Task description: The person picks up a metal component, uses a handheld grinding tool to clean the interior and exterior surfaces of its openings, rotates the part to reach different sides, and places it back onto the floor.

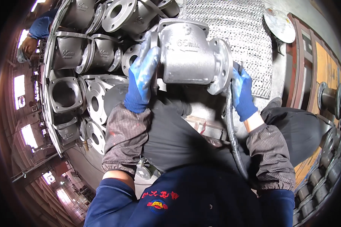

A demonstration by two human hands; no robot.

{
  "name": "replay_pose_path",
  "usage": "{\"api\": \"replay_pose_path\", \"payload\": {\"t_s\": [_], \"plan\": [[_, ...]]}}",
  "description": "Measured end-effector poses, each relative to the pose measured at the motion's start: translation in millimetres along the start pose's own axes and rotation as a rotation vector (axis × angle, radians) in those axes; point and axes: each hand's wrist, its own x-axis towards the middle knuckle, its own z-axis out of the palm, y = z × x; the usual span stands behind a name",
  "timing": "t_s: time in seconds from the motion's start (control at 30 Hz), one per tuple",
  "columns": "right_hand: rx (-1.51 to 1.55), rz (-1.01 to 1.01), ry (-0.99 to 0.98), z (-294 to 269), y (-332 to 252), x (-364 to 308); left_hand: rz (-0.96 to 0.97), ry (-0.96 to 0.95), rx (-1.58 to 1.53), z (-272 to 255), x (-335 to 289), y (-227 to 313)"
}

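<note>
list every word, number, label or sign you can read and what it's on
I won't copy out wording; markings stand here:
Grey cast-metal flanged housing, top centre: raised number, letters and arrow, legible.
Similar grey flanged castings, left: some raised markings legible, others blurred.
Navy-blue cloth shirt: red embroidered characters, unclear; round embroidered badge, lettering too small.

There are two blue-gloved hands (140, 81) (243, 90), two checked fabric oversleeves (125, 136) (272, 155), at least nine grey flanged metal castings (187, 53), one ribbed grey hose (232, 130) and one pale round disc (279, 25).
</note>
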Motion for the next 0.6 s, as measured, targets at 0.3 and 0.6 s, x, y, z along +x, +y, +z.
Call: {"api": "replay_pose_path", "payload": {"t_s": [0.3,0.6], "plan": [[-0.137,0.094,0.085,-11.4,8.0,-31.0,-0.631,-0.059,-0.670,-4.6,-3.0,43.0],[-0.032,0.063,-0.029,-29.6,21.3,-13.8,-0.615,0.055,-0.779,7.5,8.9,50.4]]}}
